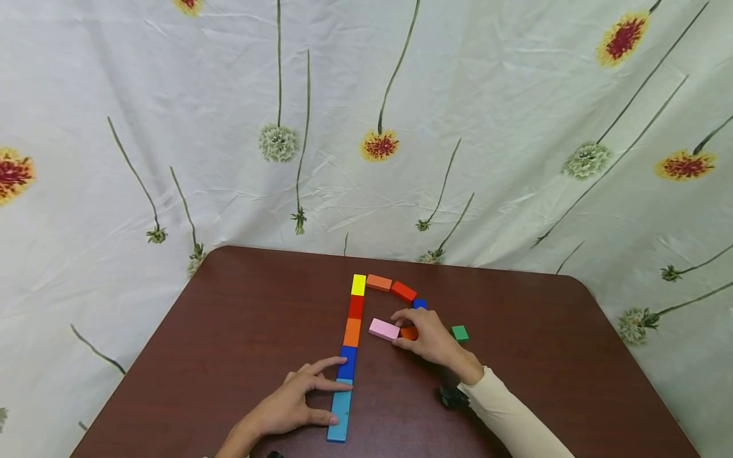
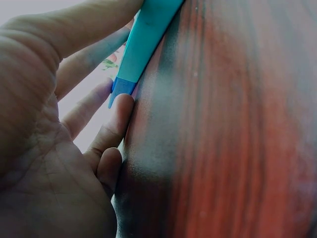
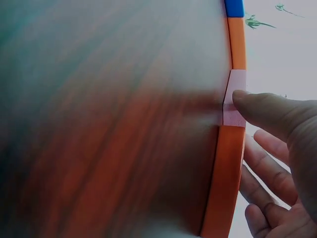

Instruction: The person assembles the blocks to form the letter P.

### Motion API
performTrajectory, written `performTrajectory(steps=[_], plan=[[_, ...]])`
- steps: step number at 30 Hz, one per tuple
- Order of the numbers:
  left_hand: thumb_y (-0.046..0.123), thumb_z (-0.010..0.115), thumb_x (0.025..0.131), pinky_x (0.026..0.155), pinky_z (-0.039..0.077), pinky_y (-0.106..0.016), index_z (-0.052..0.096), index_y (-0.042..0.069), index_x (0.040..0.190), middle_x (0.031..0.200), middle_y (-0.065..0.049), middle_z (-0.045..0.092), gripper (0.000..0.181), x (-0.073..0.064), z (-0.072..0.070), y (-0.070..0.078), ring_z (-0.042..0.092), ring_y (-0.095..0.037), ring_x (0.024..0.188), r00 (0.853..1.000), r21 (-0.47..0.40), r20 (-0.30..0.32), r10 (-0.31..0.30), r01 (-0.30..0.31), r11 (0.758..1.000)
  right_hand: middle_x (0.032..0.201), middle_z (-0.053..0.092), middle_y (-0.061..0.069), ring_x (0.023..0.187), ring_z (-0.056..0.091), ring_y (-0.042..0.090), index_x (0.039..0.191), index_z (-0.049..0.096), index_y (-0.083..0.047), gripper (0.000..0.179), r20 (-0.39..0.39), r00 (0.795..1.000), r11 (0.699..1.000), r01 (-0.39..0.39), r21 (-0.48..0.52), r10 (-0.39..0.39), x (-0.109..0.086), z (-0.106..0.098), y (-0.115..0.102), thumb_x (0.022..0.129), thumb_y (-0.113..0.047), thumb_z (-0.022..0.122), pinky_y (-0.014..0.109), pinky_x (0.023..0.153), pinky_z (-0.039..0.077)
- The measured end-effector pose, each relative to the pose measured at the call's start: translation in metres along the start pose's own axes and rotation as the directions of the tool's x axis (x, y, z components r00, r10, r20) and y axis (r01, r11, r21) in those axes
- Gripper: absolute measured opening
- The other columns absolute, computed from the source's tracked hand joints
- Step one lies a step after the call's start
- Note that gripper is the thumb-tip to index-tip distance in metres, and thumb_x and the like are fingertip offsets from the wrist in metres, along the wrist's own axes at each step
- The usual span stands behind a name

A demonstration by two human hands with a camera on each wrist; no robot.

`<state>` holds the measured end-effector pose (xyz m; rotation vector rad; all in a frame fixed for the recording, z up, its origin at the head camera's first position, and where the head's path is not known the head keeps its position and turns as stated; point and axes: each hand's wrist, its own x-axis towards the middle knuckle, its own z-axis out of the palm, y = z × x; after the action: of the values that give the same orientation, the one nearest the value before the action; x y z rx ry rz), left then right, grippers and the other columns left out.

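A straight row of blocks runs away from me. Its near end is a light blue block [image 1: 340, 416], then a dark blue block [image 1: 347, 362]. My left hand [image 1: 289, 404] touches these two from the left, thumb on the light blue one, fingers spread and loosely bent. Right of the row lies a pink block [image 1: 383, 329], end to end with an orange-red block [image 1: 409, 333]. My right hand [image 1: 432, 340] pinches the pink block's right end between thumb and index finger. In the right wrist view the thumb presses the pink block [image 3: 235, 106]; the index fingertip is hidden.
Farther along the row are orange [image 1: 352, 332], red [image 1: 355, 307] and yellow [image 1: 358, 285] blocks. From its far end curve an orange block [image 1: 378, 283], a red block [image 1: 404, 291] and a blue block [image 1: 420, 304]. A green block [image 1: 460, 333] lies right of my right hand.
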<state>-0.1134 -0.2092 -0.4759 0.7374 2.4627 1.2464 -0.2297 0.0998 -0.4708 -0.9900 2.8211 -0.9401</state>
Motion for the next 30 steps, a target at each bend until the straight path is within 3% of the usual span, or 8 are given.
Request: performTrajectory(steps=[7,13,19,24,27,30], plan=[[0.050,0.078,0.082,0.095,0.026,-0.059,0.070,0.035,0.127,0.155,0.002,0.044,0.048,0.000,0.000,0.000,0.038,-0.037,0.136,1.000,0.003,-0.005,0.006,-0.006,1.000,0.099,0.071,-0.003,0.091,0.060,0.015,0.117,0.069,-0.011,0.038,-0.008,1.000,0.999,-0.006,-0.036,0.005,-0.002,0.002,0.001,0.085,-0.024,0.082,0.032,0.082,0.050],[0.049,0.078,0.082,0.098,0.021,-0.070,0.070,0.035,0.127,0.155,0.001,0.043,0.048,0.000,0.001,-0.001,0.036,-0.040,0.137,1.000,-0.010,-0.009,0.018,-0.018,1.000,0.099,0.070,-0.005,0.090,0.058,0.012,0.117,0.069,-0.012,0.037,0.003,1.000,0.999,0.006,-0.045,-0.006,-0.004,0.001,0.002,0.085,-0.026,0.081,0.030,0.082,0.048],[0.050,0.078,0.082,0.097,0.024,-0.063,0.070,0.035,0.127,0.155,0.002,0.043,0.048,-0.001,0.001,-0.001,0.037,-0.037,0.136,1.000,-0.001,-0.011,0.017,-0.017,1.000,0.101,0.070,-0.004,0.090,0.058,0.011,0.118,0.069,-0.012,0.037,0.026,1.000,1.000,0.015,-0.027,-0.014,-0.006,0.000,0.002,0.086,-0.025,0.081,0.029,0.081,0.050],[0.050,0.078,0.082,0.098,0.023,-0.065,0.070,0.036,0.127,0.155,0.002,0.043,0.048,-0.001,0.001,-0.001,0.037,-0.037,0.136,1.000,-0.006,-0.008,0.009,-0.009,1.000,0.103,0.071,-0.004,0.092,0.058,0.011,0.119,0.069,-0.012,0.038,0.032,0.999,0.999,0.026,-0.028,-0.025,-0.007,0.000,0.003,0.086,-0.027,0.080,0.030,0.082,0.049],[0.050,0.078,0.082,0.098,0.023,-0.065,0.070,0.036,0.127,0.156,0.002,0.043,0.048,-0.001,0.001,-0.001,0.037,-0.038,0.136,1.000,-0.007,-0.008,0.008,-0.008,1.000,0.106,0.072,-0.002,0.095,0.061,0.014,0.119,0.069,-0.010,0.039,0.001,0.999,0.998,0.055,-0.026,-0.055,-0.009,-0.004,0.003,0.086,-0.027,0.081,0.033,0.084,0.049],[0.050,0.078,0.082,0.098,0.024,-0.064,0.070,0.036,0.127,0.156,0.002,0.043,0.048,0.000,0.001,-0.001,0.037,-0.038,0.136,1.000,-0.005,-0.009,0.009,-0.009,1.000,0.110,0.073,0.002,0.101,0.062,0.020,0.119,0.069,-0.009,0.040,-0.031,0.999,0.999,0.038,-0.014,-0.038,-0.013,-0.011,0.004,0.085,-0.025,0.082,0.044,0.093,0.046]])
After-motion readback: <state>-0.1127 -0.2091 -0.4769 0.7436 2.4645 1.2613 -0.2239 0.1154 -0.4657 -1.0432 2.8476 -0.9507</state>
